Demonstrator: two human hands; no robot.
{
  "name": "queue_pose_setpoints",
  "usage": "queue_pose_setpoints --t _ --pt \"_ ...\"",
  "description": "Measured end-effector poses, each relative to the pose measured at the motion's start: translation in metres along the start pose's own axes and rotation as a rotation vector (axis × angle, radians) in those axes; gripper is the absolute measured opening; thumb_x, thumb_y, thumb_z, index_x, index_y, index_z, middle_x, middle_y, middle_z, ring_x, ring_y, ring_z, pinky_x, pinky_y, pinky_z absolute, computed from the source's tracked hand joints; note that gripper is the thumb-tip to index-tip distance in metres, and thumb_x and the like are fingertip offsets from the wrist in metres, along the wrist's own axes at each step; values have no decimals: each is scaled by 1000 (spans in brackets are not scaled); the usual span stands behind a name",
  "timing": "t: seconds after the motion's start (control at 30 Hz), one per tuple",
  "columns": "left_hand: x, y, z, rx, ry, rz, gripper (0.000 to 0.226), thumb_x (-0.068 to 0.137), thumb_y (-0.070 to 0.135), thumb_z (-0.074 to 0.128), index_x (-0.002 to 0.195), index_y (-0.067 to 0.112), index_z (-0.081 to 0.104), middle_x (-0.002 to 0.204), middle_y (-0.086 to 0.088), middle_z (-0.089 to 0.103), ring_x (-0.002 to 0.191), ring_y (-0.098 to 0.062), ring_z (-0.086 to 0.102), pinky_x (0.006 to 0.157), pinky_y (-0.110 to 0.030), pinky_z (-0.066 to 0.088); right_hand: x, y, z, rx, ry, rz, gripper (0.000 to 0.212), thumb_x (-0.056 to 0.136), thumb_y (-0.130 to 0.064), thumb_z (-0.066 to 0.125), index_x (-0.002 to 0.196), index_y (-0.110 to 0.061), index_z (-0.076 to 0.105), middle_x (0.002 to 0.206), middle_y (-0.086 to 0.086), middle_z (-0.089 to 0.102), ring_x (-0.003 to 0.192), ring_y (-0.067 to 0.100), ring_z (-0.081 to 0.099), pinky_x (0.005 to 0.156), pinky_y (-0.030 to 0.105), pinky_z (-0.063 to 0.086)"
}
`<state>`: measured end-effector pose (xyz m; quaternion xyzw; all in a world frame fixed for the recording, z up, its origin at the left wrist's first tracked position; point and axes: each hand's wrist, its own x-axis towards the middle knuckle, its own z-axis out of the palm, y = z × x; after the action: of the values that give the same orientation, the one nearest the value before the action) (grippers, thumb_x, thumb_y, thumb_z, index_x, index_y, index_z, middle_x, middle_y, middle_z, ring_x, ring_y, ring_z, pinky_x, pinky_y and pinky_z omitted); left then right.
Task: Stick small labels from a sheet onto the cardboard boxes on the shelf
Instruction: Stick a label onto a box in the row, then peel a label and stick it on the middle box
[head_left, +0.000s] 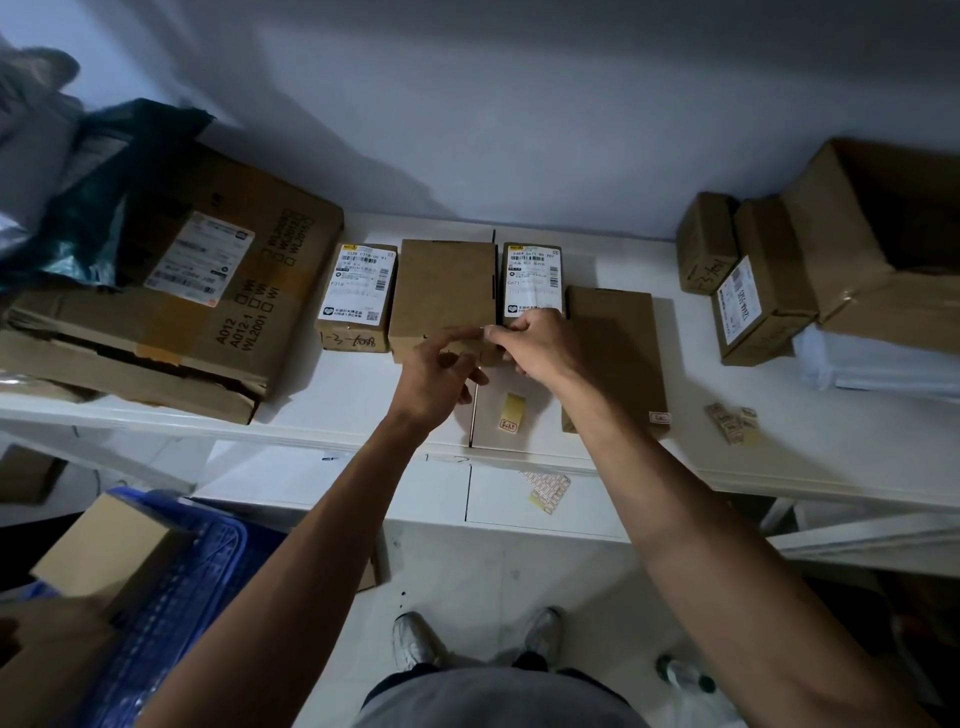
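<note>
boxes (444, 291): looking plain brown, nothing fancy
shipping label (357, 285): showing white with black barcodes
shelf (831, 441): looking white
crate (218, 571): showing blue, gridded
label strip (514, 408): looking yellow
bag (119, 171): looking dark teal

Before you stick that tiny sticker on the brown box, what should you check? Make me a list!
1. Sticker held: the small label is pinched between the left hand and the right hand: ok.
2. Box within reach: both hands are at the front edge of the plain box: ok.
3. Box not labelled already: its front is hidden by the hands: cannot tell.
4. Label straight: too small to see: cannot tell.
5. More stickers ready: the label sheet lies on the lower shelf: ok.
</note>
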<state>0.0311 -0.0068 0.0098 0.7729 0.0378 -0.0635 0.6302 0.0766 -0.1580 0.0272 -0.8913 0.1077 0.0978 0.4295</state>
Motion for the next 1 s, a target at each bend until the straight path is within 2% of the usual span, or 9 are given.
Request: queue_pose_setpoints --t 0.13,0.27,0.37,0.47,0.6,0.7,0.8,0.93,1.0 --pt "-5 1 3 36 24 18 35 95 2 50 121 18 67 85 -12 75 72 -19 72 57 -29 56 -4 4 4 -1 19 6 50 87 -56 70 89 -6 73 88 13 78 84 30 74 75 39 58" --pt "-9 2 5 52 19 12 31 95 3 52 116 20 68 87 -14 75 79 -30 72 56 -28 56 -9 8 2 43 60 -25 40 85 -60 69 82 -20 67 76 0 75 76 20 74 80 46 62" --pt "-13 4 7 73 26 20 30 94 2 53 113 18 70 89 -11 75 78 -25 74 55 -27 55 -15 14 -1 51 59 -69 36 86 -57 69 80 -21 67 74 -2 74 73 19 73 77 47 63" --pt "-17 2 10 95 34 5 29 92 1 54 107 20 70 83 2 74 68 -14 72 57 -27 56 -24 20 -4 66 9 -90 30 90 -50 69 88 -20 70 75 -2 75 69 14 72 76 42 63" --pt "-20 -6 15 172 39 -45 23 89 9 60 105 20 71 75 -2 76 56 -18 69 65 -33 60 -39 31 -4 84 -48 -109 25 92 -45 69 92 -21 72 72 -5 74 64 8 71 70 35 58" --pt "-26 -11 18 199 46 -51 17 86 13 65 98 22 73 79 -2 77 61 -21 73 68 -38 63 -51 40 -3 72 -54 -122 23 92 -42 69 95 -20 74 76 -5 75 67 12 71 73 40 61" --pt "-33 -18 21 266 43 -45 16 89 12 65 93 25 73 86 -2 77 64 -18 74 63 -35 61 -59 44 -4 47 -40 -132 16 94 -37 67 87 -24 72 77 -10 73 69 13 71 76 43 62" --pt "-40 -31 24 361 41 -44 21 86 11 64 95 24 77 94 1 77 81 -25 74 80 -40 60 -67 45 -6 22 -48 -117 18 93 -37 64 83 -23 68 73 -5 73 70 22 73 77 50 62" --pt "-43 -32 27 434 46 -40 19 85 14 65 96 24 78 97 1 78 90 -23 71 85 -35 56 -70 47 -6 1 -62 -106 18 93 -38 64 86 -22 68 78 -2 74 73 23 74 78 51 62"
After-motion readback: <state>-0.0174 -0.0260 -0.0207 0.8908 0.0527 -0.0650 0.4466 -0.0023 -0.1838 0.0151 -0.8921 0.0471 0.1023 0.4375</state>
